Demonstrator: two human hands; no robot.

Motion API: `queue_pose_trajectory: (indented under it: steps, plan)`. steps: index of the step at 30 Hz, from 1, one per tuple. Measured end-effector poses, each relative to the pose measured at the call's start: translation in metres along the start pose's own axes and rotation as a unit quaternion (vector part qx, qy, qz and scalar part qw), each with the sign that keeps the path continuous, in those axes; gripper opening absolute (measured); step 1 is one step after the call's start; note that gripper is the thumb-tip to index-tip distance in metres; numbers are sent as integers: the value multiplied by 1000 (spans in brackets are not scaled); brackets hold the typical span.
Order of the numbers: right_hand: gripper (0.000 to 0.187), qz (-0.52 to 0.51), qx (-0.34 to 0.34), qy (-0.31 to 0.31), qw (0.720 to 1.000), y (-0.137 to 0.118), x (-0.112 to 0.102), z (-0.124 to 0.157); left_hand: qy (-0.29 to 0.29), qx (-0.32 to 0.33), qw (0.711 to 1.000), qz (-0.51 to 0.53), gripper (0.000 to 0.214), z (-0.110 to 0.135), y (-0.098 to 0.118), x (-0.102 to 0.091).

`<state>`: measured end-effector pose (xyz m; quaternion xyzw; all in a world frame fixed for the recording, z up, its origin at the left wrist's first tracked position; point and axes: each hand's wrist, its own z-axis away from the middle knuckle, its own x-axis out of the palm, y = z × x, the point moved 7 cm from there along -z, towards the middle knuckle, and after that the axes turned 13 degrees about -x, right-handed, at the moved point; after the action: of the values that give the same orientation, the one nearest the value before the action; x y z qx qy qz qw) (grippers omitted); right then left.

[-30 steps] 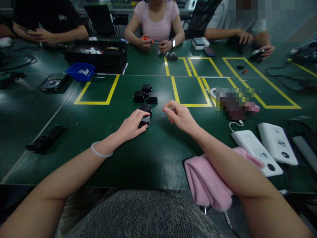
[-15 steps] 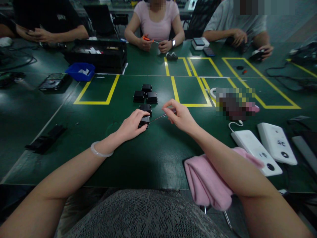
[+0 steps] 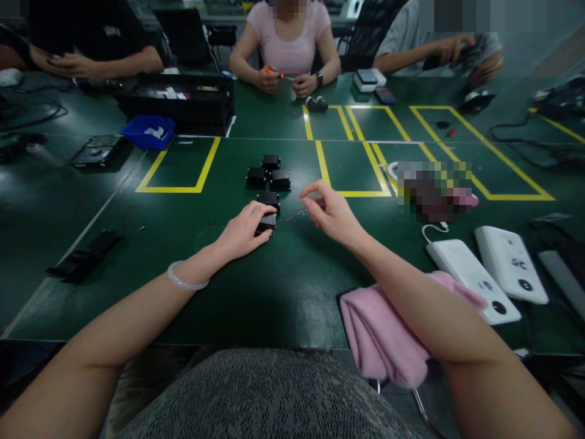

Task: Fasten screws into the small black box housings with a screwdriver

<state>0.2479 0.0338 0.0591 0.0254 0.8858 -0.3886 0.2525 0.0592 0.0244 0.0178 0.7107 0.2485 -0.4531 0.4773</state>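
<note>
My left hand grips a small black box on the green table, thumb at its near side and fingers over its far edge. In my right hand is a screwdriver, pinched by its handle, its thin shaft slanting down left to the right side of that box. Just behind the held box sits another black box, close to my left fingertips. Farther back are several more like it, among them a black box. Whether the screwdriver tip sits in a screw is too small to tell.
A pink cloth hangs over the table edge under my right forearm. White power banks lie at right. Black parts lie at left. Behind stand a blue bin and a black toolbox. Three people sit opposite.
My left hand and the box stay put. My right fingers shift slightly on the screwdriver handle. Across the table, the person at right has lifted a dark object off the table.
</note>
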Motion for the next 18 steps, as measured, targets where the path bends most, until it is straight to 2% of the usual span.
queue_pose_trajectory:
  steps: [6,11,15,18]
  plan:
    - [10,2,-5,12,1000,0,-1,0,1,-3,1000,-2,44,0,0,0]
    - [20,16,14,-2,1000,3,-2,0,-2,-1,1000,-1,45,0,0,0]
    - [6,-1,23,-5,1000,4,0,1,-2,-2,1000,-6,45,0,0,0]
    - [7,-19,14,-3,1000,2,1,1,-3,-4,1000,-4,45,0,0,-1]
